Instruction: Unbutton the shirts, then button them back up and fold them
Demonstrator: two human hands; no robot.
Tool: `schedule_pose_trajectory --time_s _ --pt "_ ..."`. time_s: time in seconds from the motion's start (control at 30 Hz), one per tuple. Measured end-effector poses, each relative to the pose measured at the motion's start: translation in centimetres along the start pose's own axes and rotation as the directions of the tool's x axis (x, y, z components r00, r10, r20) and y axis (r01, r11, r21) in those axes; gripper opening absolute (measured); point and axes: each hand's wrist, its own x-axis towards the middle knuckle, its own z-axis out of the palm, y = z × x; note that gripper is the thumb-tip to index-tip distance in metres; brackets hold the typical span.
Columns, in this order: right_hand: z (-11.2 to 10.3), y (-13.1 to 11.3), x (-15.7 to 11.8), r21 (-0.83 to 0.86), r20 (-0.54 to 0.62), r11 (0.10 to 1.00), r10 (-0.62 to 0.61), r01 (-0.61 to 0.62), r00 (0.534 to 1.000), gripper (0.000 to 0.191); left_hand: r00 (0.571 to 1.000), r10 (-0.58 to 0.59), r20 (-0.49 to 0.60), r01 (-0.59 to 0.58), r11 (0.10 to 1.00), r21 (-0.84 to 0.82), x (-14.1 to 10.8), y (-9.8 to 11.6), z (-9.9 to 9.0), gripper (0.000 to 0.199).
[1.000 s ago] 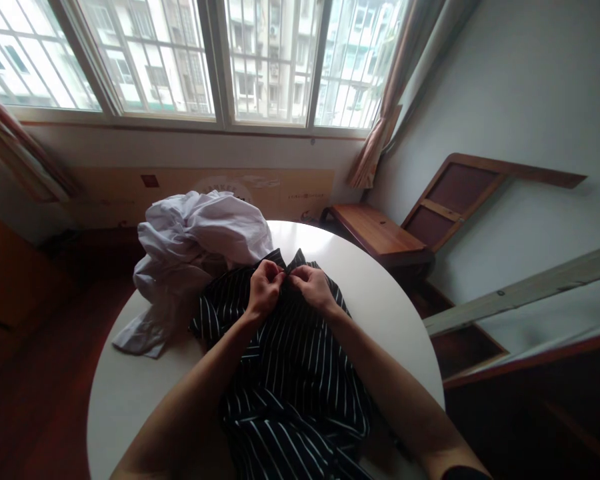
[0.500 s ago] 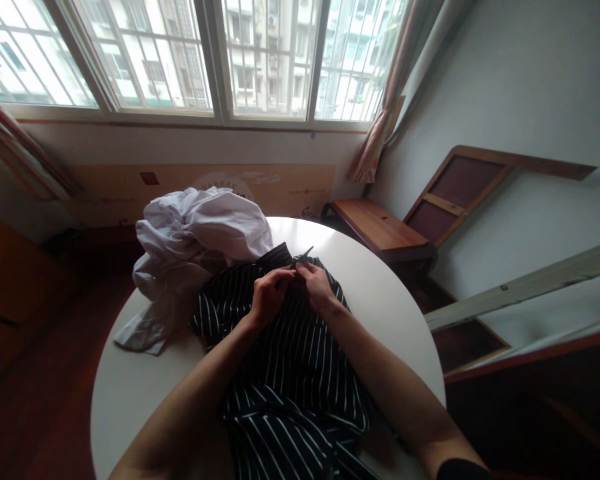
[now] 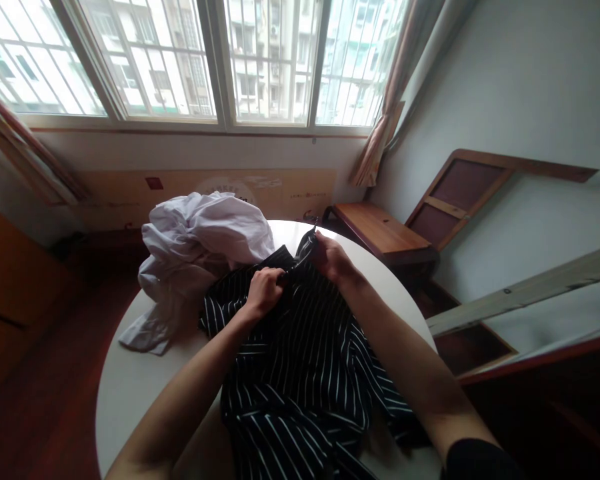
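A black shirt with white stripes lies spread over the round white table, its collar end away from me. My left hand is closed on the shirt near the left side of the collar opening. My right hand grips the right side of the collar and holds it lifted off the table. Between the hands the collar band stands up, slightly twisted. The fingertips of both hands are partly hidden by the cloth.
A crumpled white cloth is heaped at the table's back left, touching the striped shirt. Beyond the table's right edge stands a low wooden bench. Barred windows and a cardboard panel are behind.
My right hand has moved right and away from me, raising the collar's right side. My left hand has shifted slightly, so the hands are farther apart. A sleeve now shows at the lower right.
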Motion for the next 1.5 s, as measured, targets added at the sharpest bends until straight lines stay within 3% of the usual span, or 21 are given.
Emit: schedule_pose_trajectory --time_s 0.1,0.17,0.27,0.33,0.43,0.6,0.7,0.77,0.83,0.9,0.97,1.07,1.2,1.33,1.5 --pt "-1.2 1.3 -0.8 -0.288 -0.129 0.957 -0.084 0.044 0.988 0.034 0.994 -0.110 -0.007 0.108 0.983 -0.150 0.5 -0.9 0.3 0.015" --pt "-2.0 3.1 -2.6 -0.588 -0.152 0.808 -0.169 0.048 0.974 0.050 0.982 -0.182 -0.038 0.168 0.954 -0.247 0.6 -1.6 0.3 0.016" --pt "-2.6 6.6 -6.1 -0.897 0.061 0.421 -0.181 0.134 0.982 0.069 0.982 -0.191 -0.015 0.177 0.935 -0.307 0.6 -2.4 0.1 0.021" --pt "-3.0 8.4 -7.8 -0.952 0.208 0.202 -0.128 0.231 0.970 0.060 0.986 -0.168 -0.009 0.159 0.946 -0.281 0.6 -2.7 -0.2 0.025" --pt "-4.4 9.1 -9.0 -0.951 0.295 0.055 -0.121 0.303 0.948 0.035 0.992 -0.128 -0.022 0.124 0.984 -0.125 0.4 -3.3 -0.6 0.023" --pt "-8.4 7.0 -9.4 -0.939 0.330 0.076 -0.066 0.334 0.942 0.029 0.999 0.042 0.027 -0.043 0.998 0.044 -0.8 -4.4 -0.9 0.012" --pt "-8.9 5.4 -9.5 -0.952 0.281 0.112 -0.061 0.286 0.958 0.028 0.990 0.141 -0.018 -0.140 0.989 0.046 -1.7 -4.6 -0.5 0.014" --pt "-7.9 4.6 -9.2 -0.948 0.221 0.208 -0.121 0.242 0.968 0.027 0.980 0.183 -0.080 -0.178 0.982 0.062 -2.2 -4.6 -0.1 0.016" --pt "-5.9 4.1 -8.4 -0.895 0.182 0.381 -0.162 0.232 0.970 0.024 0.962 0.234 -0.139 -0.222 0.970 0.097 -2.6 -4.6 0.1 0.017" --pt "-3.6 4.2 -7.3 -0.800 0.201 0.548 -0.139 0.245 0.970 0.020 0.941 0.300 -0.156 -0.277 0.949 0.154 -2.9 -4.6 0.2 0.020" --pt "-1.7 5.1 -6.1 -0.746 0.241 0.618 -0.096 0.248 0.966 0.016 0.928 0.351 -0.122 -0.321 0.923 0.213 -3.2 -4.7 0.1 0.022" --pt "-0.4 7.3 -5.0 -0.793 0.227 0.568 -0.058 0.219 0.972 0.012 0.944 0.327 -0.048 -0.300 0.909 0.289 -3.5 -4.9 0.0 0.021" --pt "-0.2 10.3 -4.6 -0.857 0.199 0.471 -0.075 0.211 0.977 0.009 0.985 0.172 0.003 -0.161 0.913 0.374 -3.8 -4.8 0.2 0.016" --pt "0.2 11.7 -4.7 -0.896 0.190 0.393 -0.079 0.206 0.979 0.006 0.992 0.122 0.019 -0.120 0.905 0.408 -3.8 -4.5 0.3 0.016" --pt "1.2 12.1 -5.5 -0.960 0.227 0.156 -0.055 0.233 0.972 0.008 0.995 0.094 -0.029 -0.074 0.907 0.415 -4.0 -4.3 0.2 0.023"
